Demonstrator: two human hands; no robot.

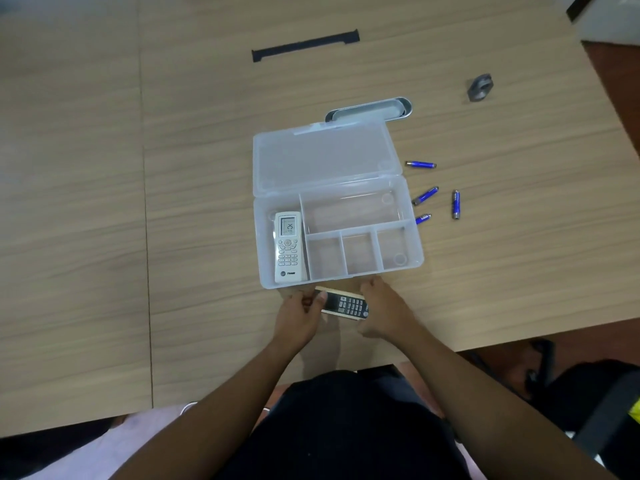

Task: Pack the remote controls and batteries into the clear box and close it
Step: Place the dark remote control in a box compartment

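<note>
The clear box (414,252) lies open on the wooden table, its lid (322,161) folded back flat. A white remote (290,247) with a lit display rests in the box's left compartment. The other compartments hold nothing. Just in front of the box, a black remote (346,304) with a pale edge is held level between both hands: my left hand (300,318) grips its left end, my right hand (382,311) its right end. Several blue batteries (425,195) lie loose on the table right of the box.
A grey oval tray (369,110) sits behind the lid. A black strip (304,46) lies farther back, and a small dark grey object (479,87) at back right. The table's front edge (519,342) runs just beyond my forearms.
</note>
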